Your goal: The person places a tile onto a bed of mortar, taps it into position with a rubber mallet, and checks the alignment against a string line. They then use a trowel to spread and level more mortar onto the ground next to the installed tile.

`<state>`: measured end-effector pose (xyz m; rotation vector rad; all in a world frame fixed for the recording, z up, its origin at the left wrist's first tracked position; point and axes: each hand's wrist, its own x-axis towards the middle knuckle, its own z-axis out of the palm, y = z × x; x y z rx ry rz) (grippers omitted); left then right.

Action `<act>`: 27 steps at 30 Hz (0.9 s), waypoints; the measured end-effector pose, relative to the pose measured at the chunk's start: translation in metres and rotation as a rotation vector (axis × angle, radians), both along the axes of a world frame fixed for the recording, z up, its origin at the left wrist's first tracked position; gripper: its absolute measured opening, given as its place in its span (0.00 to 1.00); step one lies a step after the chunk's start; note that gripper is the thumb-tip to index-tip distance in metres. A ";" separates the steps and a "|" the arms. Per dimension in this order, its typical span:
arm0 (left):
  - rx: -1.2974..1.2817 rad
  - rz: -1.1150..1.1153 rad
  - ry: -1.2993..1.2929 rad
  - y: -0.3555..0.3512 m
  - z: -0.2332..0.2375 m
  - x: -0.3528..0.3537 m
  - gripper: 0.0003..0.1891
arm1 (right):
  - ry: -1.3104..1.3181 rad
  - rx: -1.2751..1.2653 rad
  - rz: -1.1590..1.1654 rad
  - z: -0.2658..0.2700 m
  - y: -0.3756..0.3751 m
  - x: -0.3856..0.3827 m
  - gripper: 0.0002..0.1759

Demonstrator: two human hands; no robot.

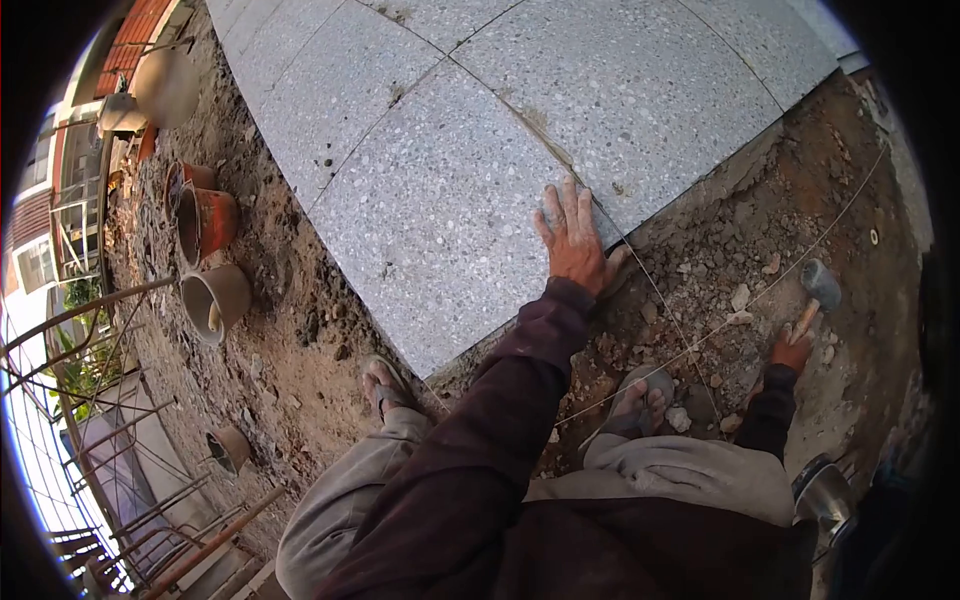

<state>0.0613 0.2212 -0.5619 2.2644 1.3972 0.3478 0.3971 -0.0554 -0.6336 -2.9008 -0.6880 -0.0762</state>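
Note:
My left hand [575, 240] lies flat on the corner of a grey speckled terrazzo paving slab [440, 200], fingers spread near the joint with the neighbouring slab [620, 110]. Its thumb reaches over the slab's edge. Off to the right, my right hand [792, 352] is closed around the wooden handle of a rubber mallet [821, 285], whose dark grey head is held over the soil, away from the slabs. Thin string lines [657, 290] run past the slab edge and cross above the rubble between my hands.
Several buckets [215, 302] stand on the rough soil at left, one holding a pale object. Metal rods [90, 310] and scaffolding lie beyond them. My sandalled feet [385, 385] are beside the slab's near corner. A shiny metal container [823, 492] sits at lower right.

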 end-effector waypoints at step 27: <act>-0.020 0.877 -0.264 -0.056 -0.033 -0.282 0.38 | -0.020 -0.093 -0.037 0.009 0.004 0.001 0.32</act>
